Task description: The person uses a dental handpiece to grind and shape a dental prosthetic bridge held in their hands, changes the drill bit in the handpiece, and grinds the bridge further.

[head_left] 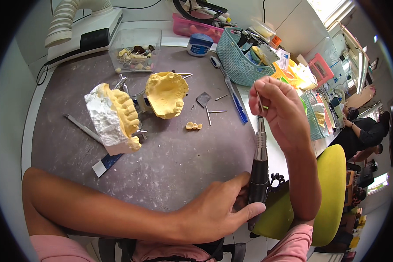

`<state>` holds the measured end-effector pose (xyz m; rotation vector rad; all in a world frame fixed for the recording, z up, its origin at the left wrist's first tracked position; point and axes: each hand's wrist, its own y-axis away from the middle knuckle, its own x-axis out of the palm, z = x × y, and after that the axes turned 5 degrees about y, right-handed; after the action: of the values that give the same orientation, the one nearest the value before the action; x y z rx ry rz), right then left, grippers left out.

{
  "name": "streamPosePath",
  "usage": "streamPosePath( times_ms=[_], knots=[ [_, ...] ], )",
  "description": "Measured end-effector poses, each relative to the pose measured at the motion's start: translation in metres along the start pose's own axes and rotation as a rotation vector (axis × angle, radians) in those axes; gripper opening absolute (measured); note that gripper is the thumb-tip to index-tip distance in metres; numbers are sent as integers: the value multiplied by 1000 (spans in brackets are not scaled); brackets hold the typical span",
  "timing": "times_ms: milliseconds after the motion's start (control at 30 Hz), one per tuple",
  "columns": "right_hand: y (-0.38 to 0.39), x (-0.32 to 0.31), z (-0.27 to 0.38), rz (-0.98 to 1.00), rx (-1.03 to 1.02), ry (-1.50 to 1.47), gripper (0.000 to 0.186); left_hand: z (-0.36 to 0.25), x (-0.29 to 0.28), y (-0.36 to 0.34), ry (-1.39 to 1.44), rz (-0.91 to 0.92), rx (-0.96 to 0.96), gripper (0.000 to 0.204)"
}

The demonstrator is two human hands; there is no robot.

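Note:
My left hand (222,205) is closed on a black-and-silver rotary handpiece (260,174), held upright at the desk's front edge. Just above its metal tip, my right hand (275,109) pinches a thin metal bit (259,97). On the grey desk mat (183,157) lie a small tan dental piece (194,125), metal bits (210,111) and a small dark square on a stem (203,99). To the left, a white-and-yellow dental model (111,118) and a yellow cast (163,94) rest on metal articulator parts. A grey pointed tool (81,126) lies beside them.
A clear box (134,51), blue jar (199,44), pink container (187,26), teal basket (231,56) and blue-handled brush (233,96) line the back and right. An extraction hose (61,24) stands back left. A green chair (327,192) and other people (362,133) are at right.

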<state>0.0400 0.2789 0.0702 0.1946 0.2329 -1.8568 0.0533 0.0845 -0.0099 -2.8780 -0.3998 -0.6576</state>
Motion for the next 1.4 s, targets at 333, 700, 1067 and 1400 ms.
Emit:
streamPosePath(
  times_ms=[333, 700, 1067, 1400],
  knots=[
    [-34, 9, -24, 39, -133, 962, 23, -7, -3, 1, -50, 4, -33, 34],
    [-48, 2, -35, 170, -574, 1353, 8, -7, -2, 1, -57, 20, -39, 33],
    [-15, -1, -22, -5, -355, 751, 13, -9, -3, 1, -67, 44, -99, 32],
    [-17, 3, -35, 39, -508, 943, 15, -8, 0, 0, -49, 38, -13, 33]
  ],
)
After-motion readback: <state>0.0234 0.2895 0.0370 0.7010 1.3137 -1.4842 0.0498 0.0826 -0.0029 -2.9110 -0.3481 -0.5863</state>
